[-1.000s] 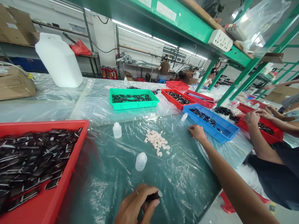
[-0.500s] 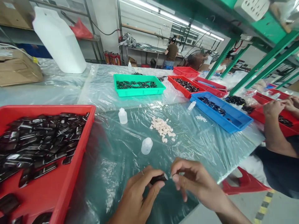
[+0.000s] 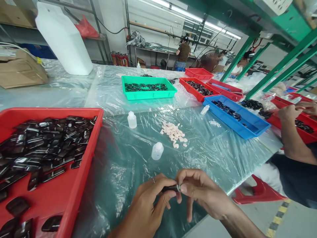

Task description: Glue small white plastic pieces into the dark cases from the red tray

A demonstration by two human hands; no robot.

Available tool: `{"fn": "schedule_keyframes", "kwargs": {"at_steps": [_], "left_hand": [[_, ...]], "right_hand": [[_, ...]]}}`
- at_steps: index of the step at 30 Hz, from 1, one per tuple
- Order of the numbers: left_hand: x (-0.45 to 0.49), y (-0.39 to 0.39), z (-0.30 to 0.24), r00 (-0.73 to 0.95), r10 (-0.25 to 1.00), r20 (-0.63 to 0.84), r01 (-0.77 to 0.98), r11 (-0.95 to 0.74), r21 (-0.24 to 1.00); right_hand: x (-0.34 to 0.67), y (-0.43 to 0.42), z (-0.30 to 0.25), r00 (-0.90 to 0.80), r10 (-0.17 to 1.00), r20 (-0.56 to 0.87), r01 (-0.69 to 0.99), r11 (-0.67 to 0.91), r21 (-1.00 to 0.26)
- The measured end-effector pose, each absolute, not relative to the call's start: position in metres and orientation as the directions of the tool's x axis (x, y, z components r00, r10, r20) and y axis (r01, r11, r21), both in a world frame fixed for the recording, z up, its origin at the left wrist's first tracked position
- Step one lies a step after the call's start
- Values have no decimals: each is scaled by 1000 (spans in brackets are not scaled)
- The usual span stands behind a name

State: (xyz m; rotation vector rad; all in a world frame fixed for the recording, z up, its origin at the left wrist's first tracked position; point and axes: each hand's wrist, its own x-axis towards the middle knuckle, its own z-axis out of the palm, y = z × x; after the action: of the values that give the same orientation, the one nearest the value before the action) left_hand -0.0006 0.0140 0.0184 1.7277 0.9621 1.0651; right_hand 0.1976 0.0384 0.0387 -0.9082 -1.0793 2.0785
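Note:
My left hand (image 3: 146, 206) is closed round a small black part (image 3: 170, 188) at the near edge of the table. My right hand (image 3: 198, 191) meets it, its thumb and forefinger pinched at the part's end; what they pinch is too small to make out. Beyond the hands lie a small white bottle (image 3: 157, 151), a heap of small pale pieces (image 3: 173, 131) and a second small bottle (image 3: 132, 120). On my left stands a red tray (image 3: 76, 185) full of black parts.
A green tray (image 3: 148, 95), red trays (image 3: 195, 92) and a blue tray (image 3: 250, 127) with black parts stand further back. Another person's arm (image 3: 288, 132) reaches over red trays at the right. A big white jug (image 3: 64, 39) and a cardboard box (image 3: 21, 71) sit far left.
My right hand came back from near the blue tray to the left hand and now touches the end of the black part. The view dropped slightly.

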Motion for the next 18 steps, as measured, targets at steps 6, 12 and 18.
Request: {"fn": "schedule_keyframes", "kwargs": {"at_steps": [6,12,18], "left_hand": [[1,14,21,331,904,270,150,-333,931],[1,10,21,353,888,294,128,-357,925],[0,8,18,372,881,293,161,-372,914]], "right_hand": [[199,39,37,-604,729,-321,-233,-547,-804],[199,37,35,-611,724,-321,-236,-554,-799],[200,38,36,-614,712,-342,-182,-549,-815]]}}
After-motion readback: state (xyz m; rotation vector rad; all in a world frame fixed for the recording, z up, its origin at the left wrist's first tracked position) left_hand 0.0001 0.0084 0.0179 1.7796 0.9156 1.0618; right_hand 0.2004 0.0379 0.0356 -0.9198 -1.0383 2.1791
